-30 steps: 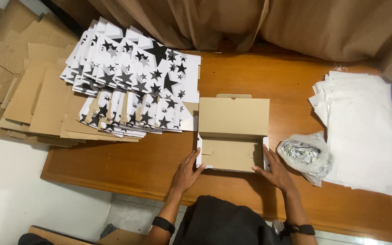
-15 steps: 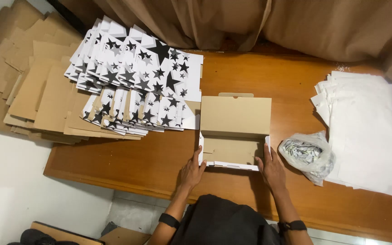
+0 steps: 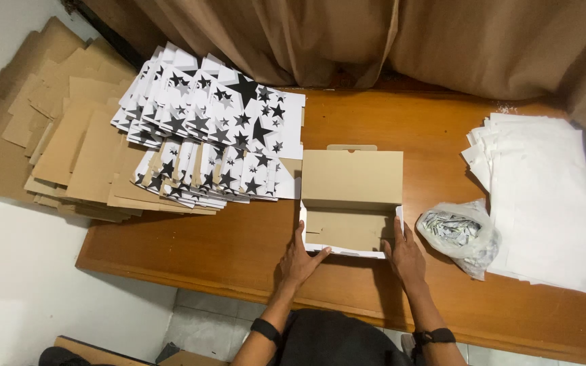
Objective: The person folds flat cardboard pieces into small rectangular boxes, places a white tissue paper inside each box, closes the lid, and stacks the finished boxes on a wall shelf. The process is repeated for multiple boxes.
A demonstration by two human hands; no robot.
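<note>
A brown cardboard box (image 3: 351, 203) with white outer walls stands open on the wooden table (image 3: 205, 244), its lid folded back away from me. My left hand (image 3: 301, 259) presses against the box's near left corner, thumb on the front wall. My right hand (image 3: 405, 254) rests flat against the near right side, fingers up along the wall. Neither hand lifts the box; both touch it. The box's inside looks bare.
Flat white box blanks printed with black stars (image 3: 211, 135) lie fanned out at the left, over plain brown cardboard sheets (image 3: 69, 149). A clear plastic bag of small pieces (image 3: 459, 234) sits right of the box. White paper sheets (image 3: 551, 196) are stacked far right. Brown curtain behind.
The box's front wall has been raised upright, and both hands have shifted in against the near corners. The view has moved slightly.
</note>
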